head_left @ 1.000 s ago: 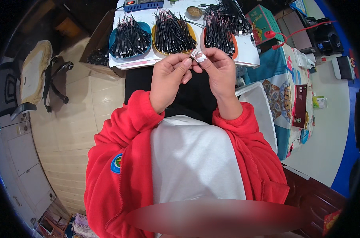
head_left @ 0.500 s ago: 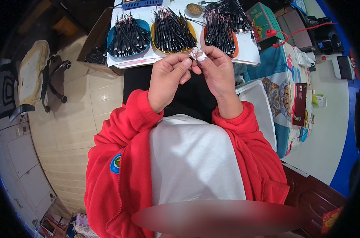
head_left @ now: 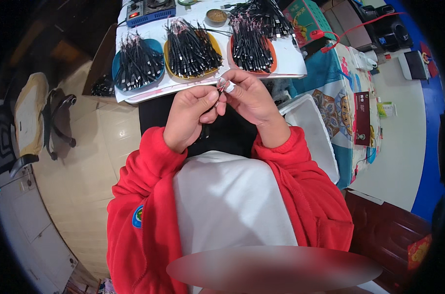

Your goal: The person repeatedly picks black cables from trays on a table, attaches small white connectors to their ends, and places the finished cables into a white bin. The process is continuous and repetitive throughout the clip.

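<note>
Just in front of the table edge, my two hands meet fingertip to fingertip. Held between them is a short black cable (head_left: 220, 90) with thin exposed wires at its upper end. My left hand (head_left: 189, 113) pinches its black part, and a dark cable end hangs below the fingers. With thumb and index finger, my right hand (head_left: 254, 100) pinches the thin reddish and pale wires. White tape (head_left: 229, 87) wraps the right thumb's tip. Beyond stand three trays: a blue tray (head_left: 158, 45), a yellow tray (head_left: 215, 45) and an orange tray (head_left: 272, 54), each heaped with short black cables.
On the white table (head_left: 193, 84) are a blue device (head_left: 151, 14) with a lit red switch, a small round tin (head_left: 216, 17) and another cable pile (head_left: 274, 19). A white foam box (head_left: 313, 132) stands at right, a wheeled chair (head_left: 34, 117) at left, a cardboard box (head_left: 101, 66) beside the table.
The whole view has shifted, with table and trays now lower and further left. My hands have turned slightly, and a dark cable end now shows under my left hand.
</note>
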The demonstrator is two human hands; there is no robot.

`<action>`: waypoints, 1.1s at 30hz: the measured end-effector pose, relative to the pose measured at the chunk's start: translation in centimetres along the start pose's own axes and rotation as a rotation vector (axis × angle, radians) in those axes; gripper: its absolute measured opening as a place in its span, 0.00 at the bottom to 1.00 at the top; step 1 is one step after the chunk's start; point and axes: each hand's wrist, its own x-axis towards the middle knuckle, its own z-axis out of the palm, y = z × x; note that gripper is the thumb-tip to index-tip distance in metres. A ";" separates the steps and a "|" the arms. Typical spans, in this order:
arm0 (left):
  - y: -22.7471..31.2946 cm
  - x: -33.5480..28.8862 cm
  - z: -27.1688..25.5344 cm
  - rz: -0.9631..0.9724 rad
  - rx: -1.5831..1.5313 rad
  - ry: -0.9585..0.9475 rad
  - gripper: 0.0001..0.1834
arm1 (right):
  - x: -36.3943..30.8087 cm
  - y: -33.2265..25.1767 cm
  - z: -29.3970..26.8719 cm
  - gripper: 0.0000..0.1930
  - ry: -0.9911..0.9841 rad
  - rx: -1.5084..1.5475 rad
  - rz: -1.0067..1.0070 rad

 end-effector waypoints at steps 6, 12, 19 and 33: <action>-0.4 1.2 -0.8 -0.026 -0.004 0.001 0.10 | 0.7 0.2 -0.6 0.08 0.034 0.045 0.003; -0.5 1.9 -1.5 -0.001 0.150 -0.070 0.11 | 1.2 -0.3 -1.8 0.08 -0.095 0.200 0.139; 0.1 2.7 -2.8 0.024 0.251 0.080 0.09 | 4.1 -4.3 -5.6 0.09 0.209 -0.502 0.089; 0.6 2.2 -3.0 0.082 0.197 0.156 0.09 | 17.6 -18.5 -21.4 0.15 0.948 -1.446 0.145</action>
